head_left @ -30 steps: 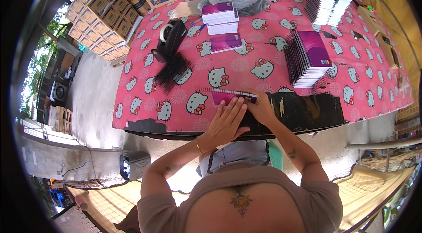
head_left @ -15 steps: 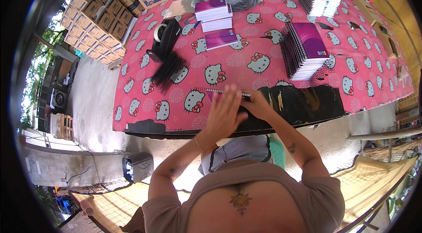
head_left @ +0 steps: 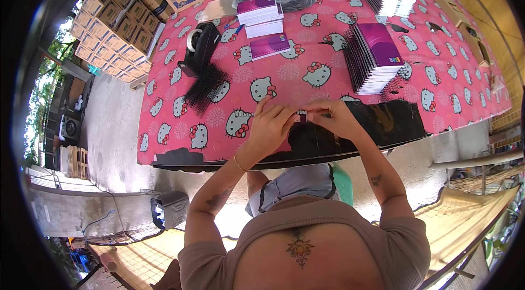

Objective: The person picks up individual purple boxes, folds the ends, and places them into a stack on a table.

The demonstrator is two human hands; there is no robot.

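Both hands shifted since half a second ago: my left hand [head_left: 272, 127], then raised flat and blurred, now bends down; my right hand [head_left: 334, 119] has gone to a fingertip hold. Pink-covered table [head_left: 298, 89], dark patch along its near edge. Notebook stack [head_left: 384, 45] to the far right of my hands. Left: half-curled, outer finger lifted, thumb and fingertips pinching. Right: thumb and forefinger closed on the right end. Purple notebook [head_left: 301, 119] between them, near edge, mostly hidden.
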